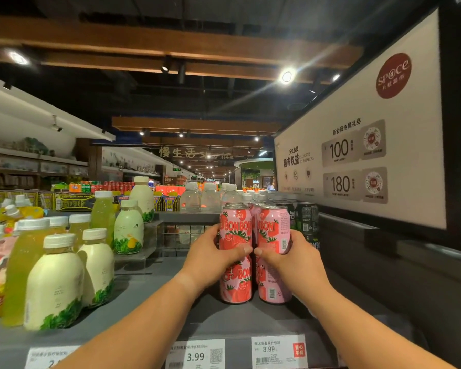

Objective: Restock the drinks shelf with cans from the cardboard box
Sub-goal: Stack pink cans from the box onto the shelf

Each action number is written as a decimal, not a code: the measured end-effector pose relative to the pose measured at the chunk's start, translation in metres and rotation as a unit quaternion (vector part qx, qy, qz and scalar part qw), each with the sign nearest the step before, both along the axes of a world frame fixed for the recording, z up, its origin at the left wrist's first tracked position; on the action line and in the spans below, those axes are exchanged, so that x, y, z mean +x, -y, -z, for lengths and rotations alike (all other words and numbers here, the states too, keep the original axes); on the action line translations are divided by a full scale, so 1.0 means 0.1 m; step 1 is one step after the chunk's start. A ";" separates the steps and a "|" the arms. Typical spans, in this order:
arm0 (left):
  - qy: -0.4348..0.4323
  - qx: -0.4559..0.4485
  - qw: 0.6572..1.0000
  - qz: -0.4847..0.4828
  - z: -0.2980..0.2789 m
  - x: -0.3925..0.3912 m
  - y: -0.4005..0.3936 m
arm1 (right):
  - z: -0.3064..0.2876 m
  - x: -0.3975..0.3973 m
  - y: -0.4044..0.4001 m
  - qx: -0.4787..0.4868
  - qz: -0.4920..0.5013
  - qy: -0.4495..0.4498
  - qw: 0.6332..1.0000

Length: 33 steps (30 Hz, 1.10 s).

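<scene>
While I stand in front of the drinks shelf [149, 296], my left hand [210, 258] grips the left upper pink can [235, 230] and my right hand [290, 258] grips the right upper pink can [273, 230]. My fingers are curled around the outer sides of these cans, and both thumbs press on their fronts, low down, almost meeting in the middle. So both hands are closed around a can, not wide.

The two held cans touch each other side by side, between my hands. Each one sits on top of a lower pink can: the left lower can [236, 284] and the right lower can [273, 286] stand on the grey shelf, just under my hands. All four cans are upright, their long axis is vertical, the tops point to the ceiling. The label of the left cans faces me; the right cans are turned a little, so a barcode shows on their right side.

Behind the pink cans more pink cans stand in a row, and just to the right stand dark green cans [306, 222]. To the left, well apart, stand pale bottles [56, 283] with white caps. On the shelf edge below are price tags [277, 351] showing 3.99. A white sign board [370, 145] hangs at the right.
</scene>
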<state>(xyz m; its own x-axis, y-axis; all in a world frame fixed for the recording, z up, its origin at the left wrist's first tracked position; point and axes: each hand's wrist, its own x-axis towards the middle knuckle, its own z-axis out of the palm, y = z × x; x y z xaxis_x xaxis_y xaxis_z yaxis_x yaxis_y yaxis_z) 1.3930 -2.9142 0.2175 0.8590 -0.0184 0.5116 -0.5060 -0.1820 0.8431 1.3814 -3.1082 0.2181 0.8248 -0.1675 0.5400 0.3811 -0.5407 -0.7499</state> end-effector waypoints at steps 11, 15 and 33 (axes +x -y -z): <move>-0.012 0.018 1.000 -0.011 0.02 0.01 0.00 | 0.00 -0.02 0.00 -0.026 0.003 0.001 1.000; -0.003 0.029 0.999 -0.033 0.01 -0.01 0.02 | 0.00 -0.02 -0.01 -0.036 0.011 -0.009 0.999; -0.029 0.131 0.973 -0.185 -0.21 -1.24 -0.13 | -0.10 -1.01 0.21 -0.061 0.000 -0.053 0.997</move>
<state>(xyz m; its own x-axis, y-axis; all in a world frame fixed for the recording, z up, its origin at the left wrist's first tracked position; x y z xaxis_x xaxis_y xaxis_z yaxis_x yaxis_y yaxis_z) 1.2693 -2.9011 0.2382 0.8590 0.1739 0.4816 -0.3179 -0.5560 0.7680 1.2801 -3.1296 0.2283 0.8781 -0.1067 0.4664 0.3028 -0.6308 -0.7144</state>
